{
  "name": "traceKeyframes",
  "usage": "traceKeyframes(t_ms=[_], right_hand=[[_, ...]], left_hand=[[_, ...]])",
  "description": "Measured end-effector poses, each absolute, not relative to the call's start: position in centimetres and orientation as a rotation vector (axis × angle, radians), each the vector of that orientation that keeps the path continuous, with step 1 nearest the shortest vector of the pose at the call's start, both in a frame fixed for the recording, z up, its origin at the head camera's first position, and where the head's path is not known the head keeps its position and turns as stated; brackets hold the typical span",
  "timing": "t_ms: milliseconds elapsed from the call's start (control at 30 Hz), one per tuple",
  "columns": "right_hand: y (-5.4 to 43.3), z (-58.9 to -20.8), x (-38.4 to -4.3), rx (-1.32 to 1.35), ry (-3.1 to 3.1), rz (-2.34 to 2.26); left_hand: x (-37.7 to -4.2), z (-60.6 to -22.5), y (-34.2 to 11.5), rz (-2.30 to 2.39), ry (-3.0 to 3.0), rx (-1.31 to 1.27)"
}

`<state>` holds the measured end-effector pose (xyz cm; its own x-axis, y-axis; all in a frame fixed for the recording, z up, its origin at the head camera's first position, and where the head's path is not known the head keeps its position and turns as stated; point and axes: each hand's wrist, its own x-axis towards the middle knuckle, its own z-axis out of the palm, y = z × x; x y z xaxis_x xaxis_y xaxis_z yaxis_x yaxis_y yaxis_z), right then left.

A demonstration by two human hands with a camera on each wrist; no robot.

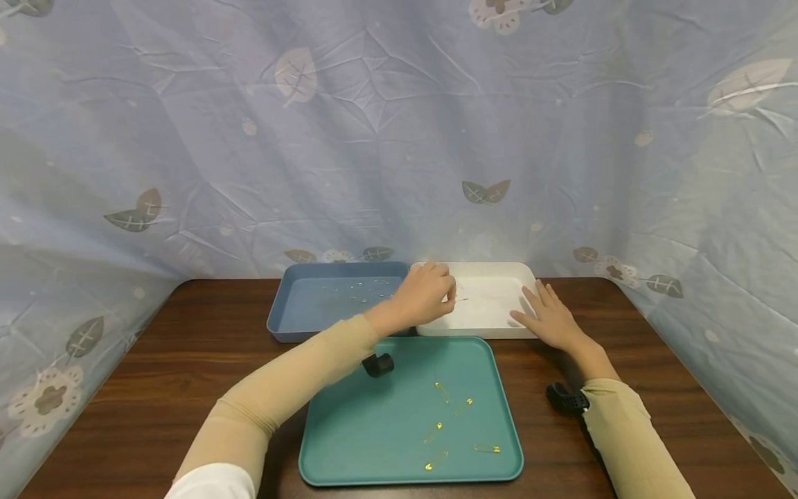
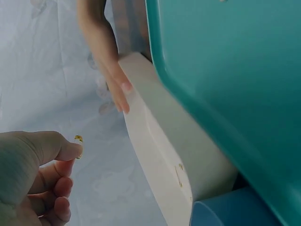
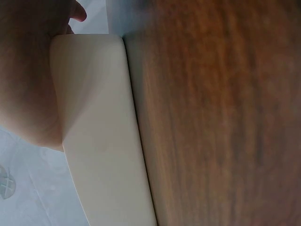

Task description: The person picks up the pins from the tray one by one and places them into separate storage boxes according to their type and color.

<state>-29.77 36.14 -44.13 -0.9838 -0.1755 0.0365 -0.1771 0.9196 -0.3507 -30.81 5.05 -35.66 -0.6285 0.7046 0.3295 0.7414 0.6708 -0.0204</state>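
Observation:
My left hand point(image 1: 426, 294) is over the left end of the white tray point(image 1: 480, 333). Between thumb and forefinger it pinches a small gold safety pin point(image 2: 79, 139), most of which the thumb hides. The other fingers curl beneath. Inside the white tray, near its left end, lies a gold pin point(image 2: 178, 176). My right hand point(image 1: 551, 320) has its fingers spread and rests at the right edge of the same tray.
Several gold safety pins point(image 1: 488, 449) are scattered over the teal tray point(image 1: 349, 436) in front. A blue tray point(image 1: 299, 305) holding several small silver pins adjoins the white one. All stand on a dark wooden table point(image 1: 206, 346); a patterned curtain point(image 1: 374, 138) hangs behind.

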Motion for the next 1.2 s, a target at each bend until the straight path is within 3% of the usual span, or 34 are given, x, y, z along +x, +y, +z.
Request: traceKeyframes(t_ms=[833,1200], right_hand=[[36.0,-44.7,-30.1,0.267,-3.085,0.537],[36.1,-44.4,-30.0,0.249,-3.081,0.497]], left_hand=[[-37.6,-36.8,11.0,-0.165,-2.755,-0.936],[-39.8,-37.2,12.7,-0.401,-2.831,-0.796]])
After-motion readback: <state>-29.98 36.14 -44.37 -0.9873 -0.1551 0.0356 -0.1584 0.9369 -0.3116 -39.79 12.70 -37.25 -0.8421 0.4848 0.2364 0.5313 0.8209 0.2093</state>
